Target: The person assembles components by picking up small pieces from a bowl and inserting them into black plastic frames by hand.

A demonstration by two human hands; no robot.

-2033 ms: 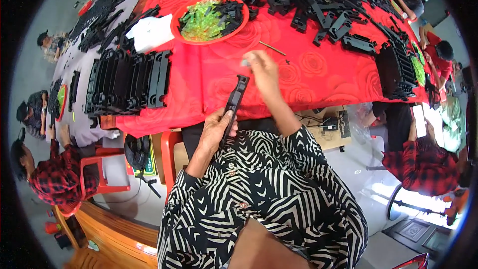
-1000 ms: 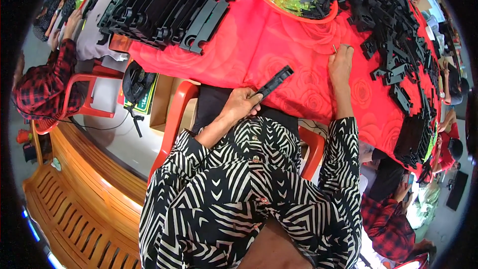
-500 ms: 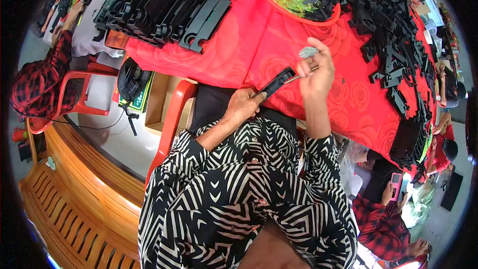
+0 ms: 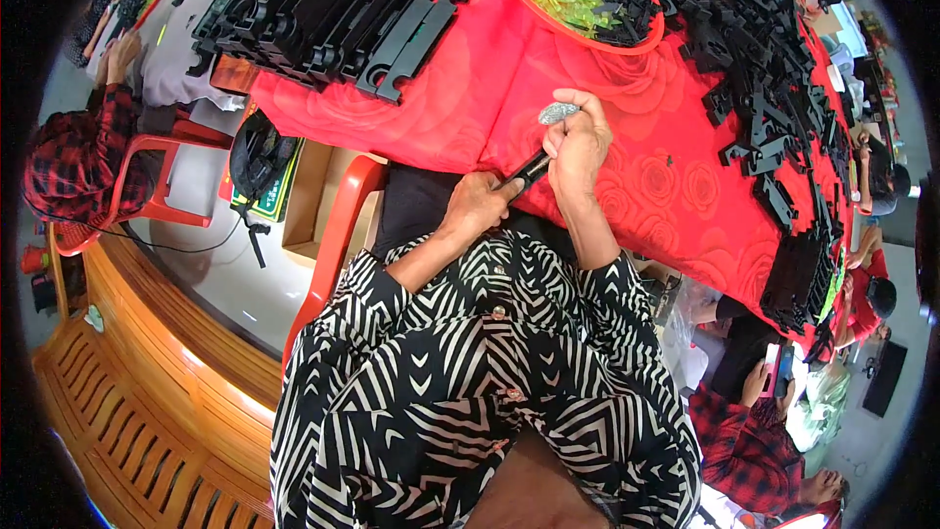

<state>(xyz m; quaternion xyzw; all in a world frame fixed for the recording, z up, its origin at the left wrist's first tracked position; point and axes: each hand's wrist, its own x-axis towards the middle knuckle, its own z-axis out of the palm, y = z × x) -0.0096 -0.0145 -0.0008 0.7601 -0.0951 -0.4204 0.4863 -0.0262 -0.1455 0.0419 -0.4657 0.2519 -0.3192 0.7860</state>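
My left hand (image 4: 475,204) is closed round one end of a narrow black plastic part (image 4: 532,171), held in front of my body at the red table's near edge. The part slants up and right from my fingers. At its far end is my right hand (image 4: 580,149), closed on a tool with a rounded silvery grey handle end (image 4: 558,114) that sticks out by the thumb and forefinger. The tool's working end and the tip of the black part are hidden by my right hand.
A stack of long black plastic frames (image 4: 411,34) stands at the far left. Beyond my hands is a red basket (image 4: 634,50) of yellow-green and black pieces. Loose black parts (image 4: 759,118) heap along the right. A red chair (image 4: 338,225) is at my left; other people sit nearby.
My right hand has moved left and closer to my left hand, over the black part's far end. The tool's thin metal shaft, seen before, is now hidden. My left hand has hardly moved.
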